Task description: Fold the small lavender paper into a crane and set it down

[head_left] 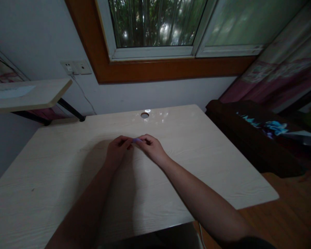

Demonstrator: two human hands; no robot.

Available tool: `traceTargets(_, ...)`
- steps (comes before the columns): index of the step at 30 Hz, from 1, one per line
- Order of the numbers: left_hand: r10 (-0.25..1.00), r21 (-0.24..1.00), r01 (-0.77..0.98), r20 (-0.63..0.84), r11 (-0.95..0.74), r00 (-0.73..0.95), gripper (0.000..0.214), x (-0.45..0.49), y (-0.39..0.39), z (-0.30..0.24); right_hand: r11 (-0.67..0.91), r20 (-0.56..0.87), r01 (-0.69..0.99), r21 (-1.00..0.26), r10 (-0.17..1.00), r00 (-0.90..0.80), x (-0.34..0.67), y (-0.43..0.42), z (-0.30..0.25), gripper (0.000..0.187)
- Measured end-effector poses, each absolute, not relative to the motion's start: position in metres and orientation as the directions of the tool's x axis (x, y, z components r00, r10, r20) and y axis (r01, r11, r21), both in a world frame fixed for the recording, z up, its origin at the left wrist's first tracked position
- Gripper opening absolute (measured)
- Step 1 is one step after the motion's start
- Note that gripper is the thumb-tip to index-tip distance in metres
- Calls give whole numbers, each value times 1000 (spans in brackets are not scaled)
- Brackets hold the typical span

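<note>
Both hands meet near the middle of a pale wooden desk (67, 166). My left hand (117, 149) and my right hand (151, 148) pinch a small purple object (136, 140) between their fingertips, just above the desktop. The object is tiny and dim, so I cannot make out what it is. Fingers of both hands are curled closed around it.
A cable hole (144, 115) lies at the desk's far edge. A wall socket (76, 67) with a cord is on the wall, below a window (155, 24). A side shelf (26, 95) juts out at left. A dark wooden bed frame (248, 138) stands at right.
</note>
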State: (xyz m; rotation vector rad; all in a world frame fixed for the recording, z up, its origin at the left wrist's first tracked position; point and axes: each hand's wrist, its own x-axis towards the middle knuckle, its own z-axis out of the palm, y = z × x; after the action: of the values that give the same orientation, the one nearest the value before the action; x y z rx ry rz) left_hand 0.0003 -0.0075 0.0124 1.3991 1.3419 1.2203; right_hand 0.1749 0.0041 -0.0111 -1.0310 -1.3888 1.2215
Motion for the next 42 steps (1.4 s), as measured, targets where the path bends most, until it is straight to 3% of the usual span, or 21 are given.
traceTargets(12, 996, 984, 152, 85, -88, 30, 23, 1, -7, 8, 169, 156, 72, -983, 975, -157, 176, 6, -16, 24)
traceTargets(30, 978, 974, 214, 28, -73, 206, 23, -2, -5, 1, 100, 107, -51, -994, 978, -178, 175, 3, -9, 26)
traceTargets(42, 993, 988, 151, 15, -32, 117, 25, 1, -8, 12, 67, 95, -183, -981, 985, -145, 174, 4, -7, 28)
